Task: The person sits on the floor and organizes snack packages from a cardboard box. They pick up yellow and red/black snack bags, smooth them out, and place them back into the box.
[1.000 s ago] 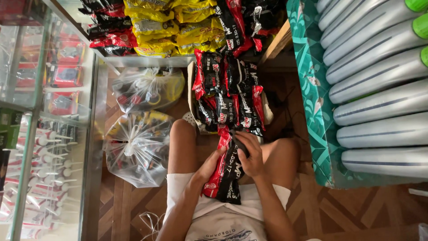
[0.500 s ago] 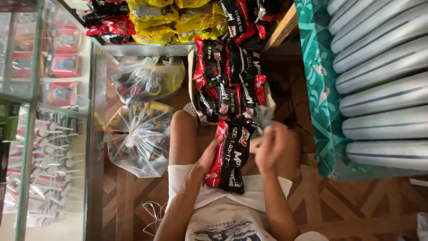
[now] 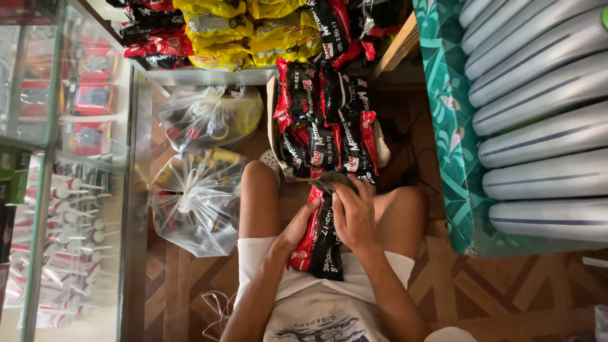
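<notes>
Black-and-red glossy plastic packet (image 3: 322,244) lies on our lap betw. the thighs; left hand (image 3: 296,227) clasps its side, right hand (image 3: 354,212) pinches its top edge, near box of similar packets (image 3: 326,120).

Upper end of red-and-black packet (image 3: 320,244) covered by right hand (image 3: 354,212); left edge partly behind left hand (image 3: 296,227). Contents of clear knotted bags (image 3: 193,199) not resolved through crinkled plastic. Yellow packets (image 3: 253,31) on shelf cut off by top edge. Grey tubes (image 3: 544,120) cut off at right. Small items in glass cabinet (image 3: 63,190) blurred by reflections.
</notes>
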